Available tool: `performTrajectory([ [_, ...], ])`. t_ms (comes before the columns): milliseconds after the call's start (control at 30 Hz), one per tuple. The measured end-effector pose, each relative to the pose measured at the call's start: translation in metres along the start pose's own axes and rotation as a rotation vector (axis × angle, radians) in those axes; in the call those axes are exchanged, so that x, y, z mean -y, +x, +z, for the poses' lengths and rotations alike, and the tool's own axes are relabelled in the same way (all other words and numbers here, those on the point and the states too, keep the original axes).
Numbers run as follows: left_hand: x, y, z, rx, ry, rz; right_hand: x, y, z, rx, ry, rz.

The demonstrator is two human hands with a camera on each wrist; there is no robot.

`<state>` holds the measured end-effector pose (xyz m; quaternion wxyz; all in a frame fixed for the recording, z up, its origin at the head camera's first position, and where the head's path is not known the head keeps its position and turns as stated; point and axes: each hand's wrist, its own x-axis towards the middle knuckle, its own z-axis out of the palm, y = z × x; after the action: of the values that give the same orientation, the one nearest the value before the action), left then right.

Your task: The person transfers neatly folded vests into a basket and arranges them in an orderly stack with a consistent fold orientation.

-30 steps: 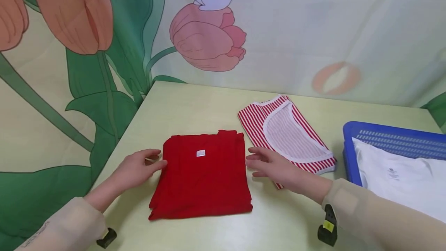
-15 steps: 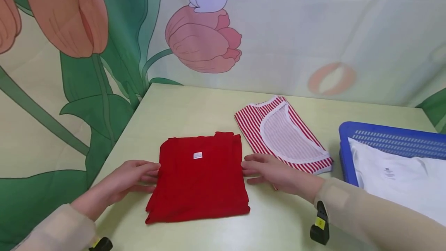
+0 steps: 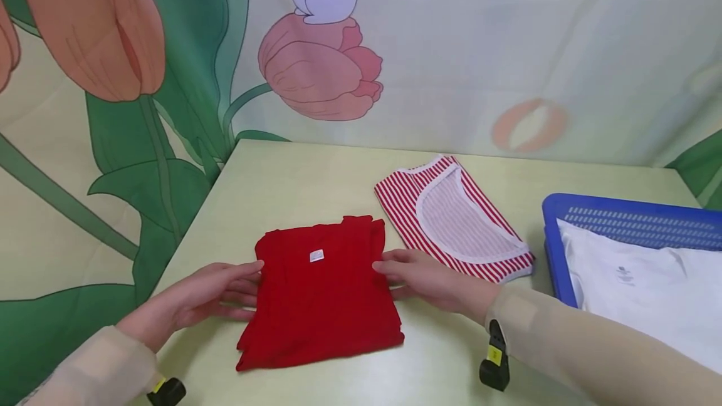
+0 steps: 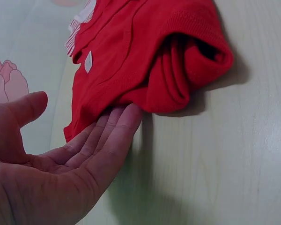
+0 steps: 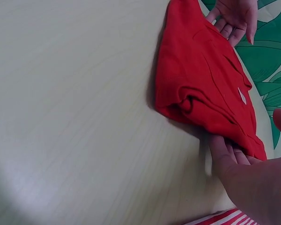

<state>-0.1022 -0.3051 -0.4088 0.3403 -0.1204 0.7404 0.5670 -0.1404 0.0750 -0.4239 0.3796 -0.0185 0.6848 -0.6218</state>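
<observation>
A folded red shirt [image 3: 321, 299] with a small white label lies in front of me in the head view. My left hand [image 3: 217, 293] is at its left side; the left wrist view shows straight fingers [image 4: 103, 136] tucked under the cloth's edge, thumb raised apart. From the other side, my right hand [image 3: 417, 277] has its fingers [image 5: 223, 152] slipped beneath the right edge, their tips hidden, and its thumb stands off the cloth. Behind the right hand lies a folded red-and-white striped shirt [image 3: 395, 199] with a wide white-trimmed neckline.
On the right stands a blue plastic basket [image 3: 555, 255] with a white shirt [image 3: 637, 274] in it. The pale wooden table [image 3: 299, 180] backs onto a curtain [image 3: 451, 67] printed with tulips, which also hangs along the left side.
Both hands have moved in from beside the red shirt to its edges, and their fingers are now under it. The view has shifted slightly; the striped shirt and basket stay put.
</observation>
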Motion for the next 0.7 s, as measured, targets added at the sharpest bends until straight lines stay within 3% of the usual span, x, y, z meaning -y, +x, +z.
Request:
performTrajectory([
  [233,0.001,0.005,0.004,0.013,-0.045,-0.002,0.0,0.008,0.005,-0.034,-0.009,0.015],
  [533,0.002,0.01,0.007,0.121,-0.043,-0.019,-0.005,0.016,0.011,-0.04,0.007,0.026],
  [700,0.001,0.014,0.008,0.133,-0.075,0.038,-0.004,0.017,0.012,-0.041,-0.011,0.026],
])
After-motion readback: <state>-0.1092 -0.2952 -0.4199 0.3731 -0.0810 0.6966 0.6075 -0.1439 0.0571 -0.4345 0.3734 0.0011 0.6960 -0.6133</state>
